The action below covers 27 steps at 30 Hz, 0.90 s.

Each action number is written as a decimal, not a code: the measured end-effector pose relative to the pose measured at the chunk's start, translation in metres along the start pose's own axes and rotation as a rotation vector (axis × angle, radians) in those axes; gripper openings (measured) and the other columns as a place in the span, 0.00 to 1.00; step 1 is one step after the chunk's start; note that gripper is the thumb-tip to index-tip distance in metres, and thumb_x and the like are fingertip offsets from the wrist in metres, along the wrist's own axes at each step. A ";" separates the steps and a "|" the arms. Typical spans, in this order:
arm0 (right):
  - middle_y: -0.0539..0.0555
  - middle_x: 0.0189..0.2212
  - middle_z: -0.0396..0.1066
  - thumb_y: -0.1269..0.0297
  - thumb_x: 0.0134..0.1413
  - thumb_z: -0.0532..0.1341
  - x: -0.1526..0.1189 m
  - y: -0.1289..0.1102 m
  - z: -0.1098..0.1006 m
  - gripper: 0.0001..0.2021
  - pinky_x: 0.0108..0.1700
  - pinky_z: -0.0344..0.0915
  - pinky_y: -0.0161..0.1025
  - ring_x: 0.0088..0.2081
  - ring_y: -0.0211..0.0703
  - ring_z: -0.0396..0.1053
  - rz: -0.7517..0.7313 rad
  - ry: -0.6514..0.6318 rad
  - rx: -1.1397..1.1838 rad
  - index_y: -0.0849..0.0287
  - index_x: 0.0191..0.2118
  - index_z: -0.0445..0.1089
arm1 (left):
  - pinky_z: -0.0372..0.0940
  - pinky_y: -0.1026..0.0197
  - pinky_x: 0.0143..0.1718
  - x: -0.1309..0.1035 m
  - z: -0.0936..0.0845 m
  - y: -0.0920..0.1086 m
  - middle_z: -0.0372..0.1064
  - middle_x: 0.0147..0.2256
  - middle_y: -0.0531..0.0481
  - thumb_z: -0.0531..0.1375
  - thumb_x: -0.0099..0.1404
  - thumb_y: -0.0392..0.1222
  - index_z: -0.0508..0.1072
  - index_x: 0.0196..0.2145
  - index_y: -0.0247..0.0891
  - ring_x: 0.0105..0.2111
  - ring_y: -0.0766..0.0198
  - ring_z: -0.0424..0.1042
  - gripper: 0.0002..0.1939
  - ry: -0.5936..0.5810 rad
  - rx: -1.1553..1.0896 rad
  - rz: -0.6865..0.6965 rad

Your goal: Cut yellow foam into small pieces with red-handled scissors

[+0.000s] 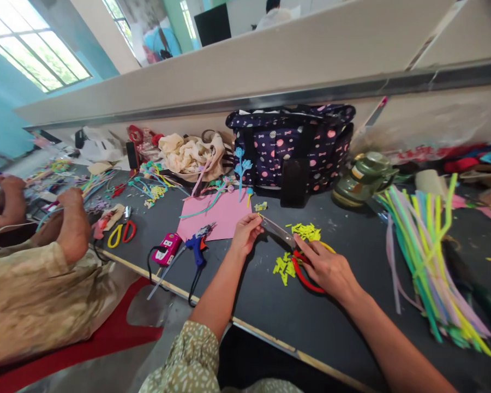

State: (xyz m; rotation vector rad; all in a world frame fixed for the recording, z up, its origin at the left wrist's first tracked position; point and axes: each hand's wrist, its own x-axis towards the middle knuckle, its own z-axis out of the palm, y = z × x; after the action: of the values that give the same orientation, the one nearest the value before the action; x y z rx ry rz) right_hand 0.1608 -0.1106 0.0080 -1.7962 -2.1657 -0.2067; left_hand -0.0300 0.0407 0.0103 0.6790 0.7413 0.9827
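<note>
My right hand (329, 270) grips a pair of scissors (284, 236) with red and yellow handles, its blades pointing up and to the left. The blade tips reach the fingers of my left hand (247, 232). Those fingers are pinched together, and what they hold is too small to make out. A heap of short yellow cut pieces (306, 231) lies beyond the scissors. Nearer to me, beside the red handle, is a second heap of yellow pieces (284, 267). A small pale-yellow bit (261, 206) rests just past my left fingertips.
A blue glue gun (196, 248) and a magenta box (167, 250) lie left, by a pink sheet (216, 218). A dark patterned bag (270, 136), phone (294, 183) and green flask (362, 180) stand behind. Pipe cleaners (437, 267) lie right. A co-worker's arm (71, 226) is left.
</note>
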 end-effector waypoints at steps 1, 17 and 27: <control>0.55 0.36 0.69 0.66 0.55 0.52 0.000 -0.001 -0.001 0.29 0.30 0.62 0.32 0.34 0.40 0.68 0.001 0.008 0.004 0.56 0.64 0.52 | 0.61 0.68 0.24 -0.001 0.001 0.001 0.66 0.22 0.55 0.71 0.44 0.38 0.72 0.30 0.32 0.18 0.76 0.61 0.16 0.001 -0.001 -0.002; 0.54 0.36 0.69 0.63 0.58 0.51 0.003 -0.010 -0.006 0.28 0.30 0.61 0.33 0.35 0.40 0.68 0.096 -0.012 0.035 0.52 0.64 0.51 | 0.62 0.68 0.25 -0.004 0.003 0.001 0.62 0.20 0.57 0.70 0.46 0.37 0.71 0.30 0.33 0.19 0.75 0.62 0.14 -0.046 -0.026 -0.018; 0.52 0.34 0.71 0.61 0.57 0.52 0.001 -0.010 -0.001 0.26 0.29 0.61 0.31 0.31 0.38 0.68 0.117 -0.024 0.065 0.51 0.63 0.55 | 0.62 0.68 0.25 -0.004 0.003 0.000 0.63 0.22 0.56 0.70 0.45 0.37 0.70 0.29 0.33 0.19 0.76 0.61 0.15 -0.042 -0.019 -0.030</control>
State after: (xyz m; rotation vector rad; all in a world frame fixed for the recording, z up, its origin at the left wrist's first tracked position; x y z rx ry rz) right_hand 0.1513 -0.1118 0.0099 -1.8909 -2.0508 -0.0873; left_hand -0.0290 0.0363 0.0126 0.6689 0.7026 0.9440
